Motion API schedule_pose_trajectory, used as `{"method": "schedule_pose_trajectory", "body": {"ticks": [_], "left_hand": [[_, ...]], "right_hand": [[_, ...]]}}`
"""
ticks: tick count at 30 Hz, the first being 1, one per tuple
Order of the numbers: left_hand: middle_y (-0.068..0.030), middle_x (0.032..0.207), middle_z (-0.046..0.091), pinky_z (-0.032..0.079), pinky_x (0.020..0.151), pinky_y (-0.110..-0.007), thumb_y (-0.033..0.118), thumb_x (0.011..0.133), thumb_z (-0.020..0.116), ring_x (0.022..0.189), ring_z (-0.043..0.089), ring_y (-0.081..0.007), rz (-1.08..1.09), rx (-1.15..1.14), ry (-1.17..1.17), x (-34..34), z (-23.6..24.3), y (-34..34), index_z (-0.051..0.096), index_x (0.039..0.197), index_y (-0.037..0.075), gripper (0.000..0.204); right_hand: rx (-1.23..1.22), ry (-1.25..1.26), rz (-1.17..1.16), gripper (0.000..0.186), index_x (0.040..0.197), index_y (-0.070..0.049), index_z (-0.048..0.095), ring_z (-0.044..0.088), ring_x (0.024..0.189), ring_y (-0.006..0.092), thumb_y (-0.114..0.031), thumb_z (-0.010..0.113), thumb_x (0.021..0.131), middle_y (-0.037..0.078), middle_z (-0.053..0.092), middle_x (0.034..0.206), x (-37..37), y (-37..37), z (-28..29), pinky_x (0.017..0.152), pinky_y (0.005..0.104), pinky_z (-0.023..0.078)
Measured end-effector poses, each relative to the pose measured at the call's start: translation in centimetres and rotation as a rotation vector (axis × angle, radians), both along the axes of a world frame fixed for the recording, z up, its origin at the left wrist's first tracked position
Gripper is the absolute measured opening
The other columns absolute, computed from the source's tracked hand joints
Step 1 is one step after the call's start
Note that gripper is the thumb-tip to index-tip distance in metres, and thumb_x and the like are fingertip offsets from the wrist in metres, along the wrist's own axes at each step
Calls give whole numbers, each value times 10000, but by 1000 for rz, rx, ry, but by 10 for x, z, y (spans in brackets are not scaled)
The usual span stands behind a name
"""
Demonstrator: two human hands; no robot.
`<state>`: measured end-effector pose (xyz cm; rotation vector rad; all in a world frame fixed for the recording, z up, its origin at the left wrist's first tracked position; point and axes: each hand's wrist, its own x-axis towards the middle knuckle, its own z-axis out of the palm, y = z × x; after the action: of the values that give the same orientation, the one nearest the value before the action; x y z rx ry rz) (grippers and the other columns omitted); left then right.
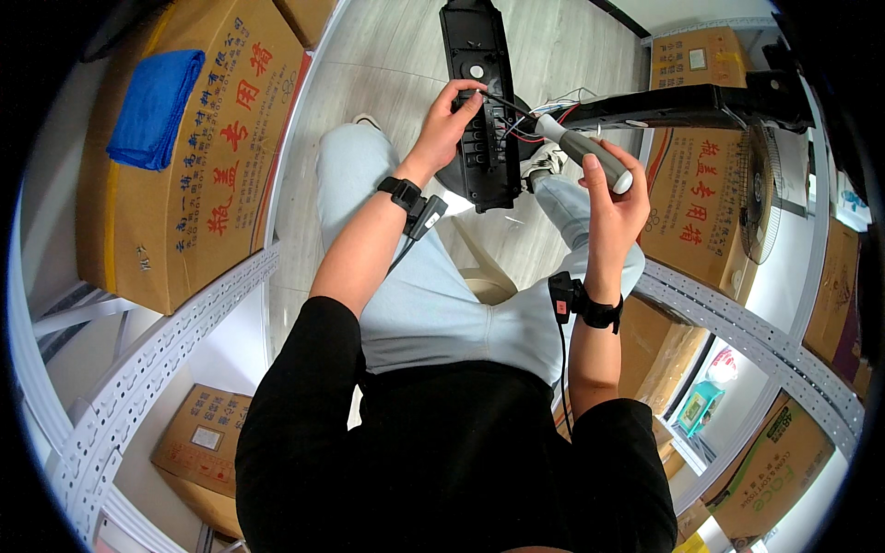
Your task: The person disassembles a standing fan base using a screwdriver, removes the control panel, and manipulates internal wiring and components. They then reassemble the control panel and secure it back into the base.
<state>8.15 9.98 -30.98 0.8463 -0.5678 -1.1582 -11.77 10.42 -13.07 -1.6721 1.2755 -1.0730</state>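
Note:
My right hand point(616, 189) is wrapped round the grey and white handle of a screwdriver point(590, 155). Its thin dark shaft points up and left to the fingertips of my left hand point(449, 124). Thumb and forefinger of that hand are pinched together at the shaft's tip; whatever they hold there is too small to make out. Below and beside these fingers is a long black plastic housing point(498, 175) with a row of buttons and a round white spot. Thin red, white and blue wires point(523, 126) come out at its right side, behind the shaft.
A black fan column point(654, 109) reaches right to a round wire fan guard point(761, 194). Metal shelving point(138, 355) with cardboard boxes point(207, 212) flanks me on both sides. A folded blue cloth point(157, 109) lies on the left box. Straps with small devices sit on both wrists.

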Motion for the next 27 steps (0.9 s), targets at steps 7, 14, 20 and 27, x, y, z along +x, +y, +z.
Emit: {"method": "schedule_pose_trajectory", "body": {"ticks": [7,14,20,27], "left_hand": [[9,1070,621,454,866,-236,126,989,617,967,549,-71,-26,-45,-43,1,-5,-2,628,1123,69,146],[7,1051,623,477,846,-241,126,989,620,947,565,-72,-53,-27,57,0,-2,-2,627,1126,61,153],[5,1049,617,478,832,-239,132,992,617,930,564,-67,-53,-28,37,0,0,-1,625,1130,62,155],[11,998,619,469,812,-236,131,992,614,906,555,-64,-74,-7,46,0,2,1,631,1135,62,160]], "right_hand": [[12,15,49,308,1135,-1,653,650,958,130,-124,770,878,99,704,1088,-4,-5,2,830,258,524],[-29,49,54,304,1136,-1,654,645,985,137,-108,767,874,100,705,1098,-3,-5,11,861,264,514],[-19,56,57,300,1135,-1,655,643,991,137,-105,762,875,101,702,1110,-3,-7,11,864,262,511],[-45,116,94,294,1126,-10,653,647,1007,150,-84,760,863,101,705,1130,-6,-9,13,903,285,501]]}}
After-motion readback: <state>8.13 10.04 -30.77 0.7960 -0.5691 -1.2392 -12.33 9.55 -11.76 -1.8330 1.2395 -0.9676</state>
